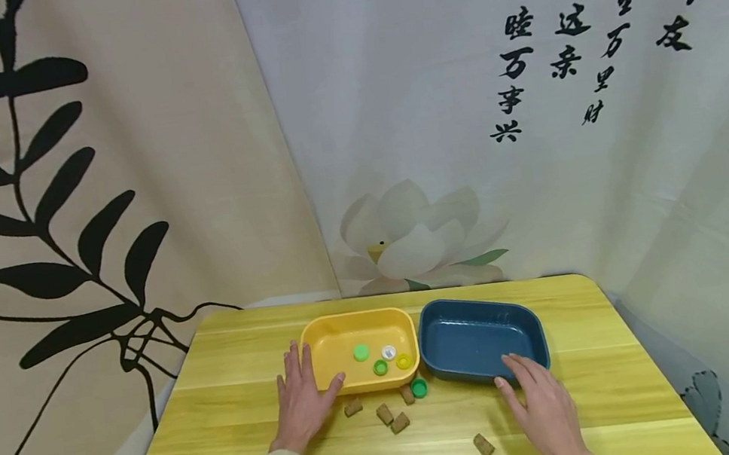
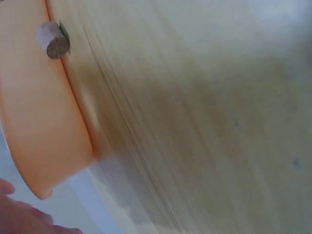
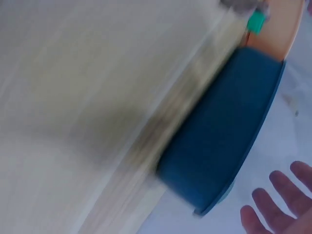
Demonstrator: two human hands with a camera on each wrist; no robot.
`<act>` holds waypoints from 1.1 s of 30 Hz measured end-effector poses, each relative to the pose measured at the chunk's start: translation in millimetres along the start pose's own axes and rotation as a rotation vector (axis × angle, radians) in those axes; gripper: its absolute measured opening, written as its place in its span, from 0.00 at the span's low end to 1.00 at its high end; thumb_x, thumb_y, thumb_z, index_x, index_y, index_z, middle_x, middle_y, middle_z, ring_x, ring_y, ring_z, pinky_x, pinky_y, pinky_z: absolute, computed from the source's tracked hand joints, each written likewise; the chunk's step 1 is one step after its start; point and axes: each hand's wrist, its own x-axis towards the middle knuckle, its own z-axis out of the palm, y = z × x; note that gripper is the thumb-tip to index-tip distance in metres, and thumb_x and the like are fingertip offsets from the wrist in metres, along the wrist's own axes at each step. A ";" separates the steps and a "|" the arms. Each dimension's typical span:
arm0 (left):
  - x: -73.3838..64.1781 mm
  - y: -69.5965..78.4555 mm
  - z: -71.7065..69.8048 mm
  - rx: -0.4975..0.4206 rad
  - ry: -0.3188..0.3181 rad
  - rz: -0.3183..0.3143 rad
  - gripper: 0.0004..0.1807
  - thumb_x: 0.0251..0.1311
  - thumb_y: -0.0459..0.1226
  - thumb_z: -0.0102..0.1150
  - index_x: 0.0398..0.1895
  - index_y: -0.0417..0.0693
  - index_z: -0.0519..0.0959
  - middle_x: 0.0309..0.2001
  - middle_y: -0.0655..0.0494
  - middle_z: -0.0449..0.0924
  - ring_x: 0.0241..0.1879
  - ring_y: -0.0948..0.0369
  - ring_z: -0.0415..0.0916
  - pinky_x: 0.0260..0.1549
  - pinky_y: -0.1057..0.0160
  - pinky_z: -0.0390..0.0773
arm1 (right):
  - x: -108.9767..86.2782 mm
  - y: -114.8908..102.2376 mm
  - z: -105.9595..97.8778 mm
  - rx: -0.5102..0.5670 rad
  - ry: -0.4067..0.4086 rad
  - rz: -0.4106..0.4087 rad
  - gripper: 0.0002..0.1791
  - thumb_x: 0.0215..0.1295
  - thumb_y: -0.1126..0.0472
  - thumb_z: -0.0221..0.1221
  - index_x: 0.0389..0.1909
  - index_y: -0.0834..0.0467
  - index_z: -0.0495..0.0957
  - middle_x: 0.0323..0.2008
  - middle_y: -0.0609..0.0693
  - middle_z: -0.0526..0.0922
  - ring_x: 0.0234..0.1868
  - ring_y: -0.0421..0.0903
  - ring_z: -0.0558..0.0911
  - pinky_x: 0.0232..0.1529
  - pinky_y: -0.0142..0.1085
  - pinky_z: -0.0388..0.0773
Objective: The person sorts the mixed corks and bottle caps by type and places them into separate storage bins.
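My left hand [image 1: 301, 408] lies at the left end of the yellow tray [image 1: 365, 389], fingers extended over its rim and thumb spread apart. Inside that tray are a light green cap [image 1: 361, 352], a white cap [image 1: 389, 353], a green cap [image 1: 380, 367] and a yellow cap [image 1: 404, 361]. At the front right corner of the blue tray [image 1: 480, 331] is my right hand [image 1: 542, 410], its fingers loosely extended with nothing held. Whether it touches the rim I cannot tell. In the right wrist view, the right hand's fingers [image 3: 275, 209] are spread apart.
Several corks lie on the wooden table [image 1: 225, 427] in front of the trays, among them one cork [image 1: 400, 423] near the middle and another cork [image 1: 484, 446] nearer the right hand. A dark green cap [image 1: 419, 388] sits outside, by the yellow tray's front right corner. A printed curtain hangs behind.
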 end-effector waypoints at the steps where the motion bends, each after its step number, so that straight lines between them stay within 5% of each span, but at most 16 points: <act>1: -1.7 0.6 -0.8 -0.001 0.015 0.018 0.57 0.68 0.66 0.54 0.83 0.36 0.47 0.83 0.38 0.35 0.81 0.37 0.36 0.71 0.26 0.46 | 1.3 4.6 -1.7 -0.006 0.011 0.012 0.25 0.66 0.56 0.70 0.60 0.62 0.82 0.57 0.61 0.83 0.57 0.64 0.81 0.48 0.62 0.80; 9: -12.7 3.9 1.1 0.038 0.062 0.078 0.55 0.67 0.65 0.57 0.82 0.37 0.51 0.82 0.36 0.41 0.79 0.35 0.45 0.69 0.26 0.53 | -4.1 19.9 -8.0 -0.052 0.008 0.032 0.26 0.66 0.54 0.69 0.62 0.62 0.80 0.59 0.63 0.81 0.61 0.67 0.77 0.49 0.66 0.77; 20: -24.3 -1.8 2.2 0.058 0.081 0.086 0.55 0.66 0.64 0.59 0.81 0.36 0.53 0.82 0.34 0.42 0.78 0.34 0.46 0.68 0.25 0.54 | -32.4 1.1 3.1 -0.006 -0.139 -0.267 0.26 0.66 0.49 0.69 0.62 0.55 0.81 0.60 0.55 0.82 0.59 0.58 0.81 0.47 0.57 0.82; 23: -27.3 -1.6 2.3 0.048 0.081 0.083 0.55 0.66 0.64 0.60 0.81 0.36 0.53 0.82 0.34 0.42 0.78 0.34 0.45 0.68 0.25 0.54 | -36.8 -1.4 6.6 -0.005 -0.240 -0.353 0.27 0.68 0.47 0.67 0.64 0.54 0.80 0.63 0.53 0.81 0.61 0.58 0.81 0.49 0.54 0.82; 29: -33.8 3.5 2.1 0.025 0.074 0.080 0.54 0.66 0.61 0.61 0.81 0.35 0.53 0.82 0.34 0.43 0.78 0.34 0.46 0.68 0.25 0.54 | -41.7 -0.4 7.1 0.002 -0.585 -0.422 0.32 0.74 0.41 0.59 0.73 0.49 0.73 0.72 0.50 0.73 0.66 0.60 0.77 0.51 0.58 0.81; 33: -36.9 8.5 3.3 0.012 0.066 0.080 0.53 0.67 0.61 0.60 0.81 0.35 0.53 0.82 0.34 0.44 0.78 0.34 0.46 0.68 0.25 0.53 | -41.6 1.8 7.0 -0.005 -0.687 -0.437 0.29 0.73 0.43 0.61 0.72 0.47 0.74 0.71 0.49 0.75 0.65 0.61 0.77 0.50 0.59 0.81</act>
